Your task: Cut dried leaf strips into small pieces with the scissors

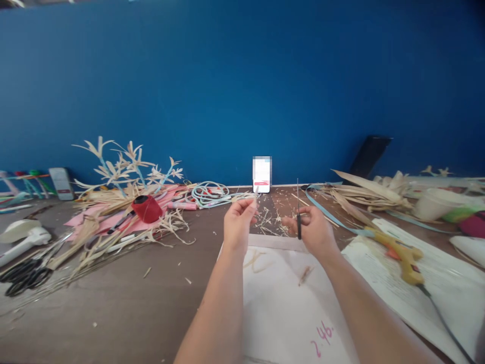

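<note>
My left hand [238, 225] is raised over the top edge of a white paper sheet [280, 303], thumb and fingers pinched together. A small pale strip [256, 193] sticks up from the fingertips; it looks like dried leaf, but is blurred. To the right, my right hand [316, 230] grips scissors [299, 225] by their black handle. Seen edge-on, their thin blades point up and away from me, apart from the strip. Pale cut scraps [271, 222] lie scattered on the brown table between and beyond both hands.
Left stand dried-leaf flowers [131, 162] on blue stems, a red thread spool [147, 209] and black-handled scissors [26, 275]. A lit phone [262, 174] leans on the blue wall. Right are dried leaves [375, 189] and a yellow glue gun [407, 258] with a trailing cord, on papers.
</note>
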{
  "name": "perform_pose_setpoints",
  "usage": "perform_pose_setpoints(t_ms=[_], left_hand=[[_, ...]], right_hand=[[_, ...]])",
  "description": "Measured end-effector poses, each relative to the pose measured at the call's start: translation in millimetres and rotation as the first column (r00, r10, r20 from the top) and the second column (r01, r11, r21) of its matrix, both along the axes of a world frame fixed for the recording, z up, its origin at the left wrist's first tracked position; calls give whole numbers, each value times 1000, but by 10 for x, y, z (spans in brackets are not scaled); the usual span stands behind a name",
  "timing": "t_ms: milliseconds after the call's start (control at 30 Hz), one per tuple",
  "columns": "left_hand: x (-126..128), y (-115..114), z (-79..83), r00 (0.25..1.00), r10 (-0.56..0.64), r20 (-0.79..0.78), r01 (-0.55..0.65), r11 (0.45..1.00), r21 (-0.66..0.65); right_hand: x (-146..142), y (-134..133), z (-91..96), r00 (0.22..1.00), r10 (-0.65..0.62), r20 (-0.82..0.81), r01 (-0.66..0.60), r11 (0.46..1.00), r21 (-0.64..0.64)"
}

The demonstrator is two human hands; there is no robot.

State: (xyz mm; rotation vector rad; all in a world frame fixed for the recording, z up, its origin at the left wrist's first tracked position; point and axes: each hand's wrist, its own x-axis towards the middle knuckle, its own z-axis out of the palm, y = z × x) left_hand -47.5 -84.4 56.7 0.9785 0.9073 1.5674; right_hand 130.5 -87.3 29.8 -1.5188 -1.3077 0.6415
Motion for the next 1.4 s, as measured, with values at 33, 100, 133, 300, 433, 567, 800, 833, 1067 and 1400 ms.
perform_pose_setpoints(t_ms=[33, 100, 133, 300, 433, 567, 800, 833, 1067, 1400], left_hand=[[27, -24, 9, 998, -49, -48, 50, 999, 16], [88, -69, 17, 979, -128, -156, 135, 990, 36], [117, -87, 14, 965, -145, -216, 159, 986, 45], [209, -125, -35, 876, -55, -479, 129, 984, 122], [239, -148, -41, 724, 140, -675, 36, 970, 240], [267, -182, -23, 565, 257, -784, 54, 936, 347], [293, -214, -20, 519, 296, -802, 82, 916, 392], [295, -220, -16, 516, 301, -802, 85, 913, 398], [313, -244, -2, 508, 329, -796, 100, 896, 433], [285, -226, 8, 500, 351, -792, 82, 891, 447]], right_hand=[[-3, -13, 4, 996, -1, 89, 2, 1000, -1], [-36, -54, 27, 964, 26, 265, -21, 1000, -22], [-66, -79, 44, 940, 53, 336, -41, 998, -43], [-235, -186, 116, 860, 167, 483, -119, 984, -129], [-276, -217, 137, 855, 228, 466, -177, 973, -151], [-241, -210, 142, 851, 251, 462, -186, 965, -183], [-144, -169, 97, 843, 324, 430, -260, 944, -203], [-135, -167, 96, 845, 330, 421, -267, 942, -202], [-105, -173, 134, 854, 395, 339, -356, 918, -173], [-179, -211, 165, 815, 213, 538, -164, 977, -138]])
